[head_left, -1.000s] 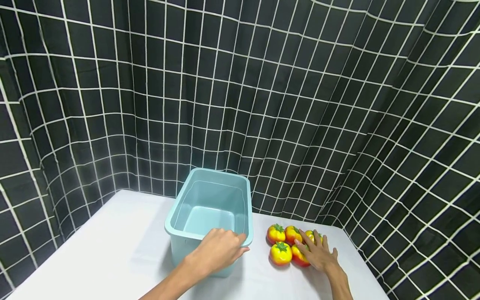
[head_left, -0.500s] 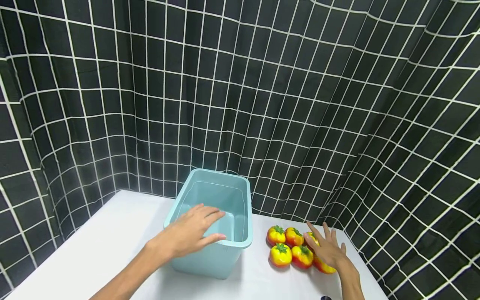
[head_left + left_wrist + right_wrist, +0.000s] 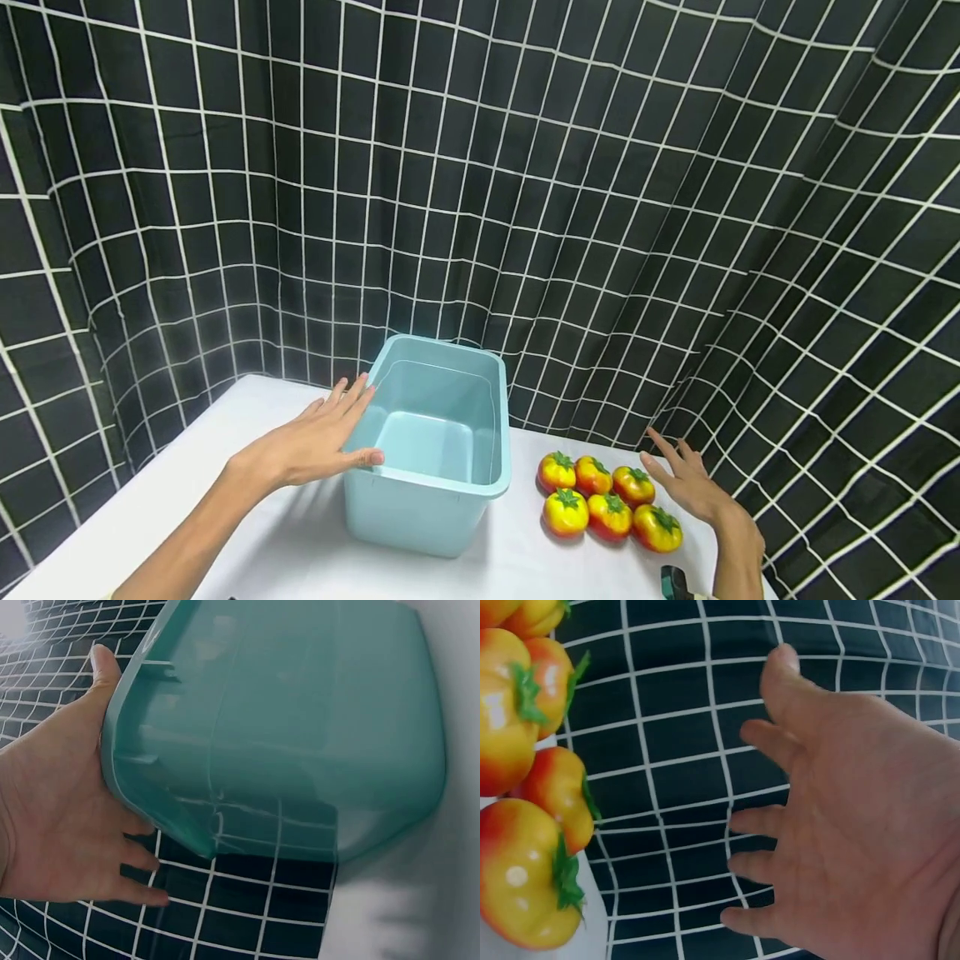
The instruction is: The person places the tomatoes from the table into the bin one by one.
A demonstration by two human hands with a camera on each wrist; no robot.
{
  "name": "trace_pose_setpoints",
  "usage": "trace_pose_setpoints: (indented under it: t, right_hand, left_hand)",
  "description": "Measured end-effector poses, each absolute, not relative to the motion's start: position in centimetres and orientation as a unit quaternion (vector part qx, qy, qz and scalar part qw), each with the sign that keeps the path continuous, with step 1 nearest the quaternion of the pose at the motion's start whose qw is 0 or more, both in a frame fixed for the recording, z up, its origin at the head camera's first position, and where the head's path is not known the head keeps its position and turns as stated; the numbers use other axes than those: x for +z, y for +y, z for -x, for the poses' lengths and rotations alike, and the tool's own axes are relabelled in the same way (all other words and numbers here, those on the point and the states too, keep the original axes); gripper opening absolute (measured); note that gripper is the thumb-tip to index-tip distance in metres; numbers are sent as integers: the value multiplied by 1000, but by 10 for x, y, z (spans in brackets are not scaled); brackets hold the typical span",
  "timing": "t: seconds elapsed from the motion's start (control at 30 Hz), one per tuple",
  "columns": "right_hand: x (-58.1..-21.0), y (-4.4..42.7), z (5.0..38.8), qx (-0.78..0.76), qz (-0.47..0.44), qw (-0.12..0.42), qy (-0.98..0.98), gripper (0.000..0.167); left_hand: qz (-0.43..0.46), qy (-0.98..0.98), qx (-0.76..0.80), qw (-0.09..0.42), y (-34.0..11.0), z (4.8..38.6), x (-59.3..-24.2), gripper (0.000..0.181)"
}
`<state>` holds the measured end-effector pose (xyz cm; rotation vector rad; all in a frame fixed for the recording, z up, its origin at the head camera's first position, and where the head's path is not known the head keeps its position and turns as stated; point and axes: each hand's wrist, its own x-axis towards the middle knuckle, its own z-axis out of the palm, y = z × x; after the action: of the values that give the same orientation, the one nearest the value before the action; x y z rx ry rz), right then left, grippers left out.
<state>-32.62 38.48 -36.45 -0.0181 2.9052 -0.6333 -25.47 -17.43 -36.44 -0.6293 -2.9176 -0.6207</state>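
An empty light-blue bin stands upright on the white table. The left hand, fingers spread, is at the bin's left side near the rim; whether it touches is unclear. In the left wrist view the hand lies beside the bin's rim. Several red-and-yellow tomatoes with green leaves sit in two rows right of the bin. The right hand hovers with spread fingers just right of them, holding nothing. In the right wrist view, the palm faces the tomatoes with a gap between.
Dark curtains with a white grid enclose the white table at the back and sides. A small dark object shows beside the right wrist at the bottom edge.
The left hand has let go of the bin's near rim and moved left across it, fingers spreading. The right hand has lifted off the tomatoes and moved right. The camera view has shifted slightly.
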Motion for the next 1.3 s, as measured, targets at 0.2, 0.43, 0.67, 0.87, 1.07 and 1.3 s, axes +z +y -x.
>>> trace_pose_setpoints:
  t: [0.2,0.43,0.67,0.87,1.07,1.3]
  right_hand:
    - [-373,387,335,-217,3,78,973,88]
    - [-390,391,342,-233,9,80,969,90]
    - [-389,391,343,-214,5,91,972,101]
    - [-391,395,334,-190,-17,135,972,108]
    - [-398,401,326,-176,-58,189,964,111]
    - [-412,411,332,-185,-81,202,958,113]
  left_hand:
    - [188,-953,-236,8,-179,252,-365,109]
    - [172,-954,-245,-31,-177,253,-354,113]
    - [166,-952,-257,-25,-181,250,-353,115]
    - [153,-952,-265,-19,-179,250,-355,122]
    - [151,-958,-242,-3,-176,251,-357,121]
    - [144,-966,-215,22,-173,251,-357,124]
